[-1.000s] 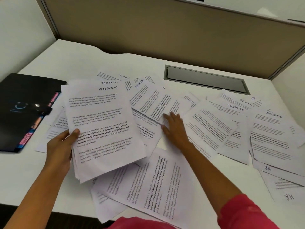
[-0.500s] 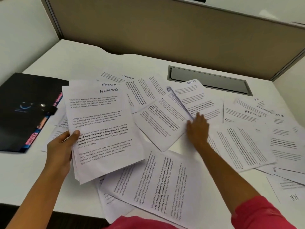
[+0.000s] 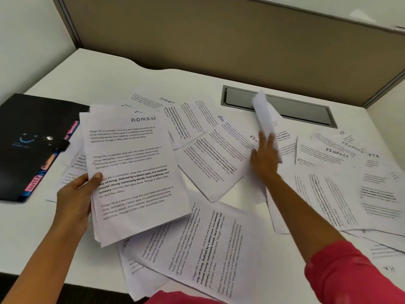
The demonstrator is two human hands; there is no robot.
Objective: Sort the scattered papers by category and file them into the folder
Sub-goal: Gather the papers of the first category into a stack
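White laminate desk [image 3: 105, 84], backed by a tan fabric partition [image 3: 219, 36] across the top of the frame, lies under a spread of scattered papers [image 3: 208, 249] that runs from the centre to the right edge and down to the bottom. The printed sheets overlap at odd angles, and some carry handwritten headings reading SPORT, FINANCE and HR. At the left edge, the black folder [image 3: 26, 137] lies closed and flat on the desk, with pink and orange tabs [image 3: 32, 185] showing along its right side. Just right of it, the ADMIN stack [image 3: 135, 172] is held tilted above the loose pages. A grey recessed hatch [image 3: 302, 110] sits in the desk at upper right. In front of it a single sheet [image 3: 265, 115] stands raised and curled, blurred by motion. The left hand [image 3: 74, 198], at lower left, grips the ADMIN stack by its left edge, thumb on top. The right hand [image 3: 264, 159], reaching from a pink sleeve [image 3: 350, 273], holds the single sheet by its lower end.
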